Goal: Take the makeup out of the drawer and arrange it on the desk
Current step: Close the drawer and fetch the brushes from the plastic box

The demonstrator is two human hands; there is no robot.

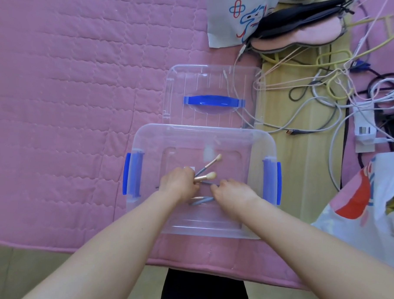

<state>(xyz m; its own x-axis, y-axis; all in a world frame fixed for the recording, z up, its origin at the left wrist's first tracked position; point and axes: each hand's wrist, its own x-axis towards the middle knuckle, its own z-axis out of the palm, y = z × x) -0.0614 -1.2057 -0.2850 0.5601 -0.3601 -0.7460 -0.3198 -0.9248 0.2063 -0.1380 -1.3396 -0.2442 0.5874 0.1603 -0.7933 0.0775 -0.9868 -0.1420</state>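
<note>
A clear plastic storage box (143, 214) with blue side latches stands open on a pink quilted cover. Both my hands reach into it. My left hand (178, 184) grips two makeup brushes (207, 170) with blue handles and pale bristle tips that point up and to the right. My right hand (232, 194) is down on the box floor with curled fingers at another blue-handled brush (201, 201) lying between the hands; whether it holds that brush is hidden.
The box's clear lid (187, 81) with a blue handle lies just behind the box. A tangle of cables (325, 91) and a power strip (364, 127) cover the wooden surface at right. Printed bags sit at top centre (231, 19) and right (374, 202). Pink cover (69, 98) spreads left.
</note>
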